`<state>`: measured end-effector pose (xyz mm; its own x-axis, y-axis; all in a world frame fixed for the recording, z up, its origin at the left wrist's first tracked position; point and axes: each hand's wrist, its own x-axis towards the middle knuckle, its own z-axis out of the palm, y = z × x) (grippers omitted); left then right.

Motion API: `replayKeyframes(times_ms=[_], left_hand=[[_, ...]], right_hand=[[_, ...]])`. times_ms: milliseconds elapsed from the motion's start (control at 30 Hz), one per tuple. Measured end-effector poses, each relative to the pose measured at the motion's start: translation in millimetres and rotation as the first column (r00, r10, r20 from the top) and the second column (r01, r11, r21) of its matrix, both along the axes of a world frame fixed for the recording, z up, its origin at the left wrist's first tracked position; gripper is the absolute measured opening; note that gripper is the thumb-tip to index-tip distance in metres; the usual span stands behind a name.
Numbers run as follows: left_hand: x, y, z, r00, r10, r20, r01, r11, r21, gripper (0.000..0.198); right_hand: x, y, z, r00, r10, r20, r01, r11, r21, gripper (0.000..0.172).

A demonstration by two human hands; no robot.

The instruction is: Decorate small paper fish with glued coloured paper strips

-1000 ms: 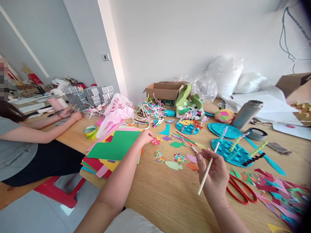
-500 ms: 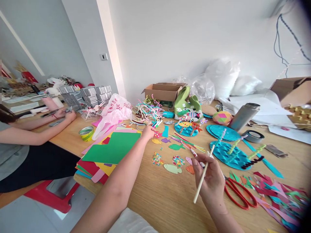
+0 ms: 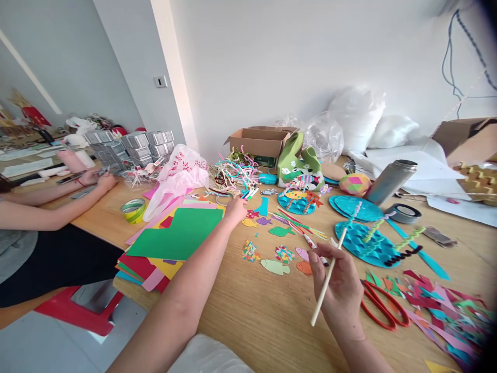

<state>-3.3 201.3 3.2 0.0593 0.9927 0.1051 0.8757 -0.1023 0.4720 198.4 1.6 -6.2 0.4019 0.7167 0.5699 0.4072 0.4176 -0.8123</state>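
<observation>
A pale, thin stick slants through my right hand, pinched between thumb and fingers over the table. My left hand reaches forward to several felt-tip pens beside the heap of fuzzy pipe cleaners; its fingertips are mostly hidden behind the hand. Paper fish lie between the hands, among them a green fish and a pale green fish. Two small piles of paper bits are close by. Red-handled scissors rest just right of my right hand.
Coloured paper sheets are stacked at left, near a tape roll and a plastic bag. Blue bumpy discs, a metal flask and paper scraps occupy the right. Another person's hands work at far left.
The view has shifted slightly. My left hand stays beside the pens, and my right hand still holds the stick in much the same pose.
</observation>
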Motion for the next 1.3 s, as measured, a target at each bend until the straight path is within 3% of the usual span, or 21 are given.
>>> replayKeyframes(times_ms=[133,267,500,633,733,833,1033,1167,1300], left_hand=[[-4,-11,5.4,0.991,-0.084,-0.106,0.091,0.994,0.064,0.04],[-4,-16,-0.2,0.964,-0.173,-0.201,0.195,0.976,0.098,0.035],[7,-12,-17.2,0.921,-0.236,-0.309,0.276,0.957,0.092,0.032],[9,-10,-21.6,0.906,-0.253,-0.34,0.294,0.953,0.072,0.031],[9,-11,-16.3,0.902,-0.258,-0.347,0.304,0.949,0.087,0.034],[12,-22,-0.7,0.895,-0.258,-0.364,0.335,0.927,0.168,0.04],[11,-74,31.3,0.854,-0.408,-0.321,0.496,0.824,0.272,0.038],[-1,-90,26.8,0.88,-0.379,-0.286,0.453,0.85,0.269,0.035],[-13,-80,14.9,0.928,-0.289,-0.236,0.346,0.904,0.253,0.036]], right_hand=[[6,2,-0.2,0.993,-0.103,-0.05,0.105,0.994,0.03,0.029],[12,3,-2.8,0.98,-0.193,-0.039,0.194,0.981,0.026,0.028],[8,3,0.7,0.987,-0.157,-0.019,0.157,0.987,0.022,0.021],[7,1,8.4,0.979,-0.203,0.023,0.202,0.978,0.044,0.017],[6,-1,13.7,0.973,-0.229,0.022,0.227,0.972,0.058,0.015],[5,-1,18.2,0.966,-0.259,-0.006,0.258,0.964,0.056,0.014],[5,0,23.9,0.952,-0.295,-0.078,0.299,0.953,0.051,0.016],[2,-1,24.0,0.956,-0.282,-0.079,0.287,0.956,0.064,0.018],[-3,-3,21.6,0.975,-0.218,-0.031,0.219,0.975,0.038,0.019]])
